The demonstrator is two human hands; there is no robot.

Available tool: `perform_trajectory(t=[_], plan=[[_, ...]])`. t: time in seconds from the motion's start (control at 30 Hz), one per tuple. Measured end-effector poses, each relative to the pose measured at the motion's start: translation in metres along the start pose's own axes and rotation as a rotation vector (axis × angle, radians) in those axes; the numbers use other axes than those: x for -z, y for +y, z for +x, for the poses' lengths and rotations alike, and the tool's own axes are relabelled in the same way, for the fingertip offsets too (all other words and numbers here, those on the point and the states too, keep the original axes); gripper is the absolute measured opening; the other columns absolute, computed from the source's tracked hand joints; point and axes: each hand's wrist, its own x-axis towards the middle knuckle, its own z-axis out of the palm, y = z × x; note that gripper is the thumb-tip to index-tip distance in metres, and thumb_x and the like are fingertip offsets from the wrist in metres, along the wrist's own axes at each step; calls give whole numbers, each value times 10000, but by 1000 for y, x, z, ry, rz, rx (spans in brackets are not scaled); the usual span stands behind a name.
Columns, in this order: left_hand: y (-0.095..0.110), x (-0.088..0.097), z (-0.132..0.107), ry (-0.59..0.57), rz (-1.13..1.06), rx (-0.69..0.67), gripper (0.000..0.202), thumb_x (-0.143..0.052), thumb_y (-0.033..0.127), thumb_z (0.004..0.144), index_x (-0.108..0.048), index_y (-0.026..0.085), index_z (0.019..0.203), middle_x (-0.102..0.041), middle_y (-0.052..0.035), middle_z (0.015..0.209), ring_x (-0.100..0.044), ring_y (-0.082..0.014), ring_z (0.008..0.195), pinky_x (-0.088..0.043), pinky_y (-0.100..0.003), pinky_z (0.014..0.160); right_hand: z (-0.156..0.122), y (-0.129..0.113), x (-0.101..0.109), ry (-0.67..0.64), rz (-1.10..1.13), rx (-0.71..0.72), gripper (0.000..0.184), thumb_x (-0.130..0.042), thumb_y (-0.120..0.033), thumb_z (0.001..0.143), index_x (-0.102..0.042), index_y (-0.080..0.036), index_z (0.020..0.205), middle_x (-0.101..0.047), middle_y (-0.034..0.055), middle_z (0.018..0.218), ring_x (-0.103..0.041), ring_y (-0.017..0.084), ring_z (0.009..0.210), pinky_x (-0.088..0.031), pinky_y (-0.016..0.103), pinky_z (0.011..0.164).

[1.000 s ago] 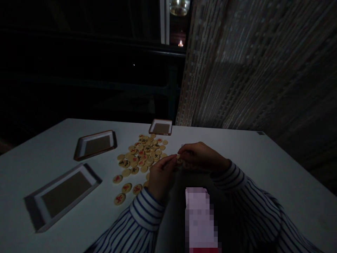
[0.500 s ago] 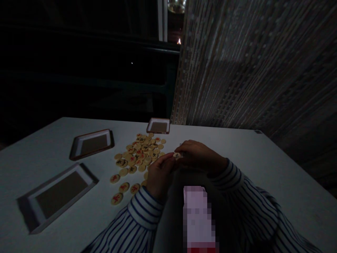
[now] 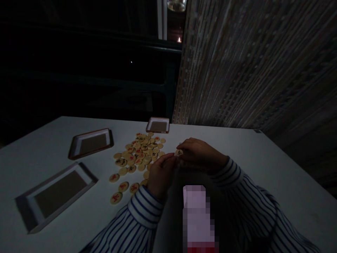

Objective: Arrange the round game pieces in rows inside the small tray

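Disc (image 3: 179, 153), single: round, pale yellowish, flat face bearing a black character; held above the counter (image 3: 279, 165), at its middle, between the two hands.

Right hand (image 3: 201, 153): fingers clamped on the disc at its edge, knuckles uppermost; striped cuff at the wrist.

Left hand (image 3: 161, 175): fingertips drawn close together just beside the disc; whether they grip anything, cannot tell.

Loose discs (image 3: 139, 154), many: matching make, heaped and partly overlapping left of the hands; some faces with red characters, some with black, others plain. A few lie singly toward the near side, close to the left cuff.

Tray (image 3: 61, 191), first: shallow, rectangular, pale walls, brownish floor; near left, set at a slant.

Tray (image 3: 92, 143), second: brown-edged, white inner border; behind the first, left of the heap.

Tray (image 3: 158, 125), third: smaller in view, brown-edged; at the far edge, just behind the heap.

Striped sleeves (image 3: 146, 209), pair: white with dark blue lines.

Strand curtain (image 3: 223, 70): hanging beyond the counter, right side.

Flame-like light (image 3: 179, 40), small: in the dark background, left of the curtain.
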Motion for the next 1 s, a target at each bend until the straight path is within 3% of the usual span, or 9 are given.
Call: perform_trajectory(t=[0.23,0.37,0.47,0.7,1.0], plan=[[-14,1,5,-66,305,-166,278,-581,268,712,-627,133,951,-695,-81,908,-639,-184,832,-511,-302,756,-1,12,5,-47,-72,-89,310,-473,-298,834,-618,-143,1061,-653,98,1007,-570,206,946,-402,307,818],[-23,4,7,-170,423,-245,294,-518,254,758,-610,147,1016,-686,-66,964,-632,-187,879,-510,-315,782,-1,15,0,-117,-116,-129,306,-438,-314,849,-623,-158,1037,-656,96,998,-574,197,926,-388,284,787],[-29,5,9,-173,513,-261,306,-495,247,780,-604,141,1046,-678,-80,991,-626,-193,905,-497,-324,815,1,17,-6,-178,-131,-144,292,-435,-305,844,-619,-171,1026,-658,89,988,-576,194,904,-379,271,749],[-34,5,12,-209,501,-258,305,-468,254,807,-594,157,1068,-668,-72,1021,-619,-182,923,-493,-312,829,5,22,-17,-301,-138,-179,260,-417,-294,839,-633,-194,942,-667,68,939,-583,175,842,-352,247,674],[-30,4,9,-241,507,-260,305,-455,267,823,-602,172,1073,-661,-68,1058,-607,-189,966,-481,-324,859,4,21,-20,-321,-145,-176,276,-408,-310,852,-640,-179,922,-665,78,943,-581,174,849,-349,242,657]])
